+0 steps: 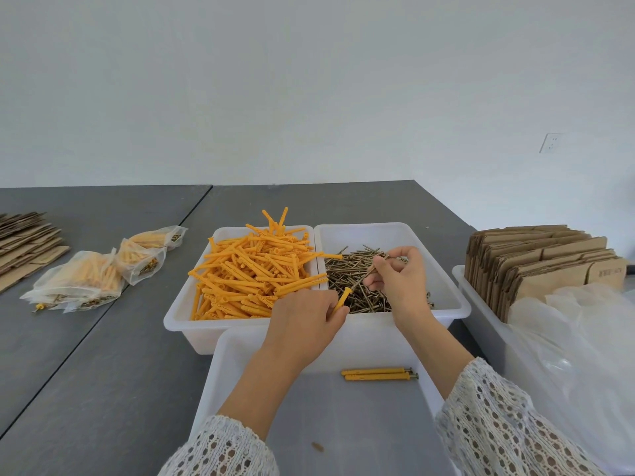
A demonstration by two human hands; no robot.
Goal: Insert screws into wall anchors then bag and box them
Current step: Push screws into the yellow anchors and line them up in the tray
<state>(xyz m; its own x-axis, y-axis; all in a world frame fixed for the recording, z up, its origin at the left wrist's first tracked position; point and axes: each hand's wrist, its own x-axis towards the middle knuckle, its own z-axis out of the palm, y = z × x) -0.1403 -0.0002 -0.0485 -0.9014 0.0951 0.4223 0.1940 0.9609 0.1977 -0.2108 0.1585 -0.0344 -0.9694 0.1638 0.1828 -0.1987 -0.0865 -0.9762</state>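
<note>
Bright, even, diffuse light; shadows faint and soft. No glare. Sharp around the grip at centre. Wide-angle bending of table edge (443,204) far beyond; lace sleeves (508,427) nearest slightly soft.

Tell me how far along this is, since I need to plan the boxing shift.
Done: two assembled orange anchors lie in the near white tray, and three filled clear bags sit at left. In hand: the left hand holds an orange anchor while the right hand feeds a screw. Left: heaped anchors, screws, flat cardboard boxes.
</note>
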